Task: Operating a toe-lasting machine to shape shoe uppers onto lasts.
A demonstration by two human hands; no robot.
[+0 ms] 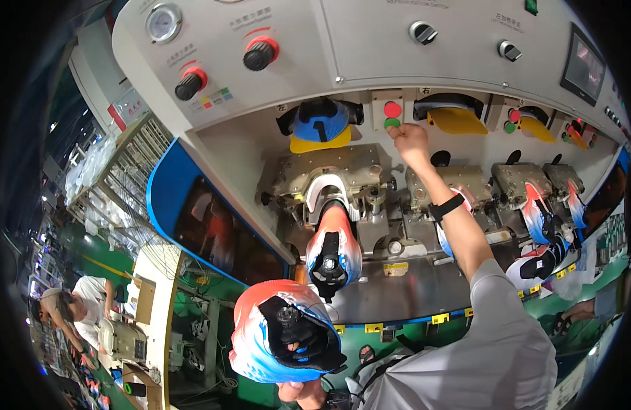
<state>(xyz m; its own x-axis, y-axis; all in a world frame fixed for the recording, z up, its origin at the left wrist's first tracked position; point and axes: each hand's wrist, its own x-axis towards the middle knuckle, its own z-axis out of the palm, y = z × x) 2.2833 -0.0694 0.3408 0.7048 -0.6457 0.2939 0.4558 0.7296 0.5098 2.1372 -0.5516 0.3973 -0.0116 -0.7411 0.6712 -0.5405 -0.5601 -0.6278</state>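
Note:
My right hand (410, 143), a black band (448, 206) on its wrist, reaches up to the machine. Its fingers are curled, with a fingertip at the green button (392, 124) below a red button (392, 109). Low in the view, my left hand (300, 392) grips a red, white and blue shoe upper (254, 335) from beneath; most of its fingers are hidden. Something black fills that upper's opening. Just beyond it, a similar shoe upper (337, 236) sits in the left station of the machine, its end against a white U-shaped pad (326, 188).
More metal stations (510, 179) with shoe uppers run off to the right. Yellow-and-blue curved pads (321, 126) hang above them. The grey panel (315, 61) carries knobs and a gauge (164, 22). A blue-edged side guard (166, 198) stands left; farther left, a person (90, 304) bends over.

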